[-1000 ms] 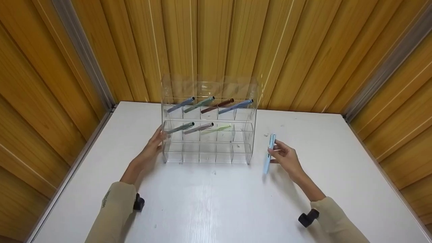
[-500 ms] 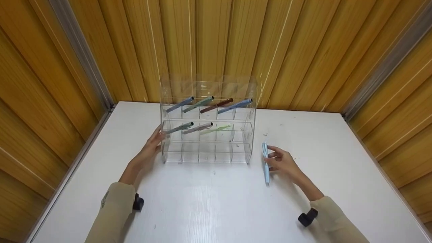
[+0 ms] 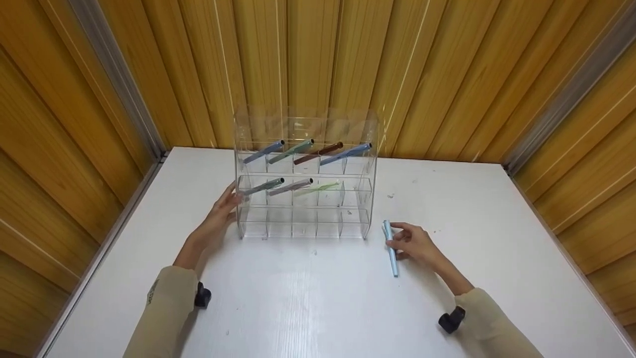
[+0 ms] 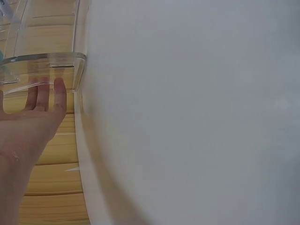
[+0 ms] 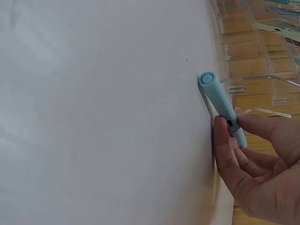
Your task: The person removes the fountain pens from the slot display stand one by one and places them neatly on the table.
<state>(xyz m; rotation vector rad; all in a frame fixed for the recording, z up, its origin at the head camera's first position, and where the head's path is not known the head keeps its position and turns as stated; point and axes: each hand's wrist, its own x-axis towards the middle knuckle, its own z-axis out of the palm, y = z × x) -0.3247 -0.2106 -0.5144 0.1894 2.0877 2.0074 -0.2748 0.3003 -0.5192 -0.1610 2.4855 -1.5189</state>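
The right hand (image 3: pixel 416 244) pinches the light blue pen (image 3: pixel 393 259) between thumb and fingertips, just right of the clear rack (image 3: pixel 304 222) on the white table (image 3: pixel 298 303). The pen slants, one end nearer; whether its near end touches the table is hard to tell. The left hand (image 3: pixel 216 219) rests on the rack's left side, fingers extended, gripping nothing. In the rack's far row, left to right, lean a blue pen (image 3: pixel 263 151), green pen (image 3: pixel 291 151), brown pen (image 3: pixel 318 153) and second blue pen (image 3: pixel 346 154); the middle row holds a grey-green pen (image 3: pixel 263 187), pinkish pen (image 3: pixel 291 187) and lime pen (image 3: pixel 318 188).
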